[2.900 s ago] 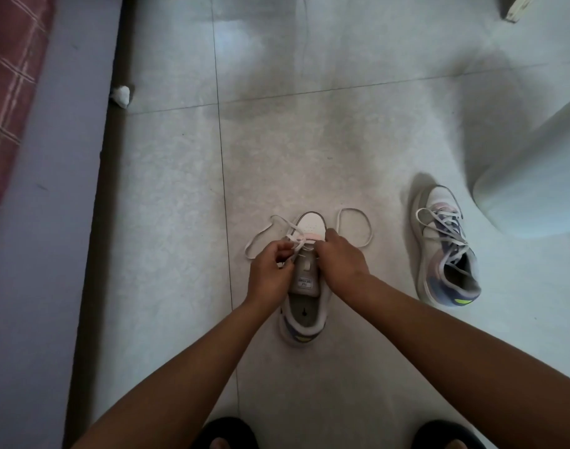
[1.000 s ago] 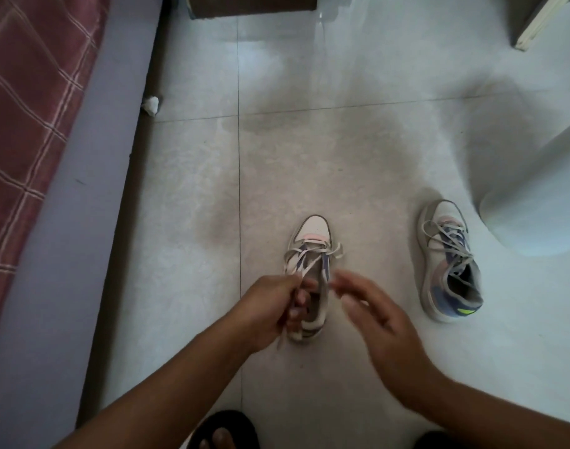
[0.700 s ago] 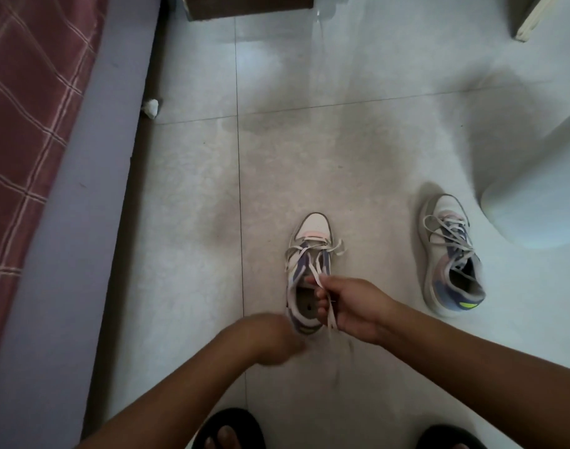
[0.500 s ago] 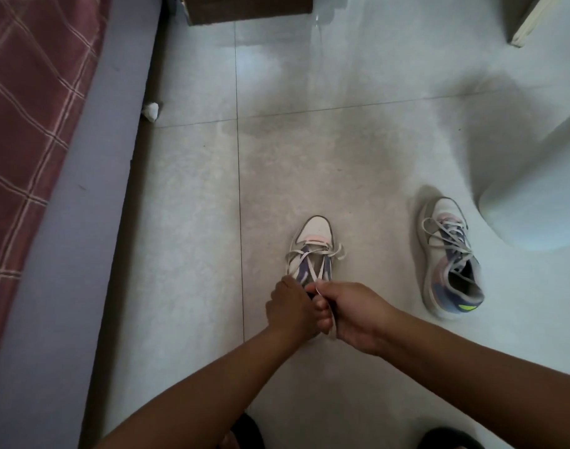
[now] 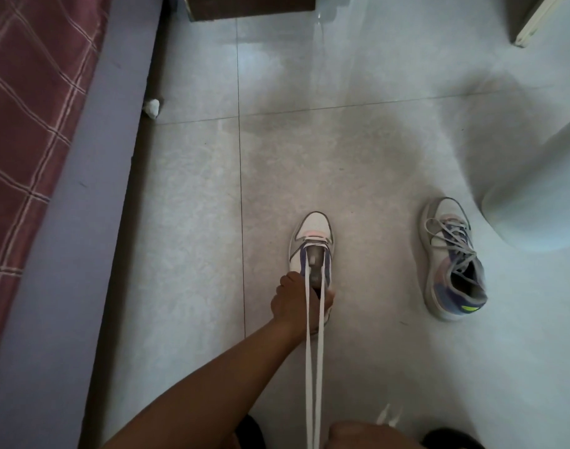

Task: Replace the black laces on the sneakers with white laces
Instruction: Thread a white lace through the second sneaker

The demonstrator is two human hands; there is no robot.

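Observation:
A white and purple sneaker (image 5: 313, 234) stands on the tiled floor, toe pointing away from me. My left hand (image 5: 293, 303) grips it around the collar and heel. A white lace (image 5: 313, 351) runs through the front eyelets, and its two strands stretch taut toward me. My right hand (image 5: 364, 437) shows only partly at the bottom edge; it grips the lace, whose tips stick out above it. A second sneaker (image 5: 452, 260) lies to the right, fully laced with pale laces, untouched.
A bed with a red plaid cover (image 5: 21, 124) and a purple-grey side panel (image 5: 83, 238) fills the left. A large white rounded object (image 5: 543, 196) stands at the right. A crumpled white scrap (image 5: 151, 106) lies by the bed, a brown box (image 5: 244, 8) at the top.
My right hand has pulled back toward me, drawing the lace out of the upper eyelets into two long taut strands. My left hand has settled on the sneaker's heel.

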